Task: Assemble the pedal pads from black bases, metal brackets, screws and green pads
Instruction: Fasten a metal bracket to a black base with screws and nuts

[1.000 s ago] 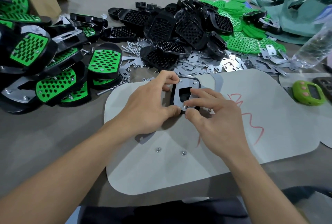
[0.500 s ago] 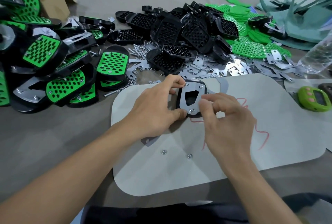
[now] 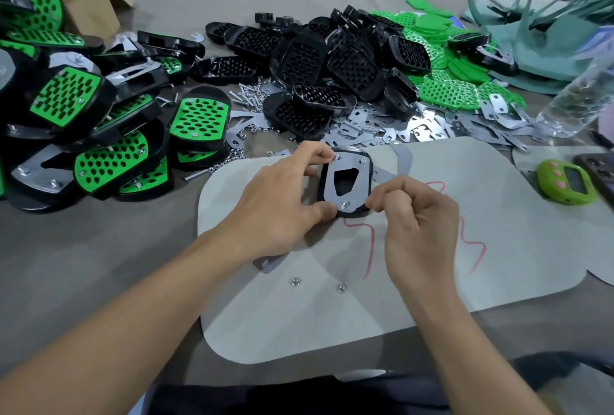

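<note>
A black base (image 3: 324, 193) with a metal bracket (image 3: 360, 182) on top lies on the grey mat (image 3: 498, 215). My left hand (image 3: 282, 202) grips the base, forefinger at its top corner and thumb at its lower edge. My right hand (image 3: 418, 225) sits just right of the bracket with fingers curled and fingertips pinched at the bracket's lower right corner; what they pinch is hidden. A nut (image 3: 345, 204) sits on the bracket's lower end. Two loose nuts (image 3: 295, 281) lie on the mat below my hands.
Finished green-padded pedals (image 3: 99, 135) pile up at the left. Black bases (image 3: 315, 62) heap at the back centre, with green pads (image 3: 448, 88) and loose metal brackets (image 3: 432, 125) to their right. A green timer (image 3: 564, 182), a plastic bottle (image 3: 578, 95) and a cardboard box (image 3: 89, 5) are nearby.
My right hand has drawn back off the bracket's lower end to its right corner, uncovering the nut there. My left hand keeps its hold on the base.
</note>
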A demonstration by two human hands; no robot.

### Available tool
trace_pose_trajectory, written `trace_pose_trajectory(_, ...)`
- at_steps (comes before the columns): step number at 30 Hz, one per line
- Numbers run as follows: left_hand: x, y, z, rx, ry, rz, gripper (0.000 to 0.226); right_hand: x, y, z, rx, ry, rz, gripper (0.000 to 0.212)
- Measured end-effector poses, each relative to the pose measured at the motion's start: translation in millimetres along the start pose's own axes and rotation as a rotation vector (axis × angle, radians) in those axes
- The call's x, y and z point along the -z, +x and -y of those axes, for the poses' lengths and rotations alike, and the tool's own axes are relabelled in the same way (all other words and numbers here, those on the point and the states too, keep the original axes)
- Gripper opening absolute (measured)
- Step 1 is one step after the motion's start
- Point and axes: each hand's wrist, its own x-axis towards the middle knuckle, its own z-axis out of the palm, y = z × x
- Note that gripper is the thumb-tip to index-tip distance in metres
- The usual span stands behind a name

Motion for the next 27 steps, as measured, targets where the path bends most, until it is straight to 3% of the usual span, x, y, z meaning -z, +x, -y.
trace_pose_trajectory(15,0,-1,-1,0.011,0.005,0.006,0.067,4,1,-5,-0.003,-0.008,-0.007,0.022)
trace_pose_trajectory(19,1,0,-1,0.006,0.007,0.006,0.067,6,5,-5,0.087,-0.139,0.114,0.015)
trace_pose_trajectory(22,1,-1,-1,-0.001,0.009,0.003,0.066,7,9,-7,0.128,-0.296,0.207,0.027)
trace_pose_trajectory(27,0,-1,-1,0.012,0.010,0.007,0.066,4,20,6,0.221,-0.483,0.344,0.015)
